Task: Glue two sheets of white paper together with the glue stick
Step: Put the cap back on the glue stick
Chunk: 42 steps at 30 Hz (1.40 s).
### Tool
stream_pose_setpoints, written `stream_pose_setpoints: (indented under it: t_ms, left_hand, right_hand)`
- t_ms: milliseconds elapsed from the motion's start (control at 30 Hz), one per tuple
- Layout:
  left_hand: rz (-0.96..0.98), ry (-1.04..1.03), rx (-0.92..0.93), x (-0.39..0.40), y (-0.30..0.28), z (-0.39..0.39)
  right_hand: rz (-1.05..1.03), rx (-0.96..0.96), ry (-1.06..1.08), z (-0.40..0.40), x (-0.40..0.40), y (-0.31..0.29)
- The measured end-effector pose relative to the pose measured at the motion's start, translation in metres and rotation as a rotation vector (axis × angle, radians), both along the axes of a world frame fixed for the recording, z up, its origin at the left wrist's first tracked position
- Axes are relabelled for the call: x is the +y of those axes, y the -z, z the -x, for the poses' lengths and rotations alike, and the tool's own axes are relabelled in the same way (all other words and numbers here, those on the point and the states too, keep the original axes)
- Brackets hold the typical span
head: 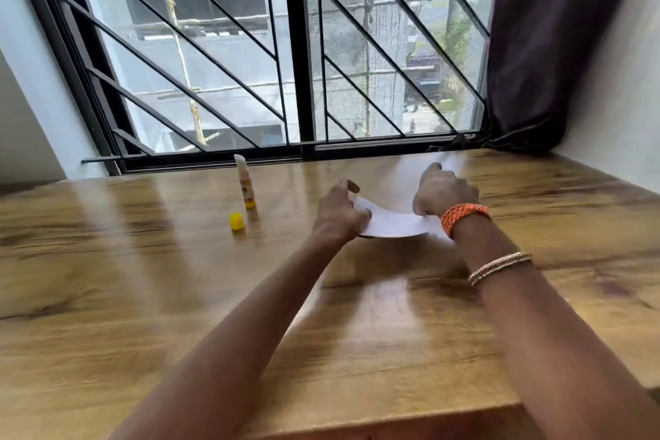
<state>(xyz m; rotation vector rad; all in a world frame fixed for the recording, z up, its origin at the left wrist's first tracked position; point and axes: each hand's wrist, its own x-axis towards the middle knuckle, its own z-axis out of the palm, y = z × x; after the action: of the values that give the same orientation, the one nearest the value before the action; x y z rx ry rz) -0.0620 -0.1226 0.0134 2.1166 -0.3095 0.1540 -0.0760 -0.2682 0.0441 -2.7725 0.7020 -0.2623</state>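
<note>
White paper [391, 221] lies on the wooden table [178, 296], its near edge bowed up slightly between my hands. My left hand [341, 212] pinches the paper's left edge, fingers curled. My right hand [441, 191] grips the paper's right side, knuckles up, hiding that part of the sheet. I cannot tell whether one sheet or two are there. The glue stick [244, 182] stands upright and uncapped to the left of my hands, white tip up, apart from them. Its yellow cap [236, 221] sits on the table just in front of it.
A barred window [285, 64] runs along the table's far edge. A dark curtain [553, 46] hangs at the back right, beside a white wall. The table's near edge [393, 418] is at the bottom of the view.
</note>
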Motion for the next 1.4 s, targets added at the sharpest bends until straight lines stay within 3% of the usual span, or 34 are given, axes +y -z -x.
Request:
stream_pose_setpoints:
  t_ms: [100, 233, 333, 433, 533, 700, 800, 900, 1000, 1233, 1333, 1400]
  left_hand:
    - [-0.084, 0.061, 0.011, -0.024, 0.004, 0.005]
    - [-0.357, 0.071, 0.053, -0.037, 0.014, 0.005]
    - [-0.421, 0.053, 0.084, -0.025, 0.011, 0.007]
    - [-0.382, -0.072, -0.079, 0.014, 0.000, 0.010]
    - [-0.298, -0.263, -0.135, 0.066, -0.007, 0.005]
    - [-0.242, -0.599, -0.242, 0.137, -0.004, -0.018]
    - [-0.128, -0.540, -0.059, 0.155, 0.001, -0.042]
    - [-0.088, -0.423, 0.038, 0.161, 0.006, -0.064]
    - [-0.156, -0.428, 0.015, 0.157, 0.004, -0.080]
    - [-0.110, -0.595, -0.129, 0.139, -0.002, -0.091]
    - [0.074, -0.528, -0.190, 0.134, -0.010, -0.085]
    - [0.262, -0.424, -0.172, 0.128, -0.018, -0.078]
  right_hand:
    - [0.140, 0.092, 0.100, 0.004, -0.005, 0.000]
    - [0.282, 0.287, 0.151, 0.007, 0.000, 0.000]
    - [0.300, 0.172, 0.134, 0.004, 0.006, 0.001]
    - [0.160, -0.117, -0.101, -0.007, 0.027, 0.008]
    - [-0.002, -0.267, -0.411, -0.019, 0.063, 0.017]
    - [-0.268, -0.470, -0.549, -0.043, 0.124, 0.017]
    - [-0.420, -0.502, -0.534, -0.053, 0.149, 0.020]
    - [-0.407, -0.491, -0.540, -0.061, 0.159, 0.032]
    - [-0.353, -0.548, -0.524, -0.062, 0.154, 0.037]
    - [-0.312, -0.609, -0.496, -0.063, 0.140, 0.041]
    - [-0.446, -0.575, -0.500, -0.062, 0.143, 0.036]
    - [-0.645, -0.508, -0.482, -0.056, 0.145, 0.027]
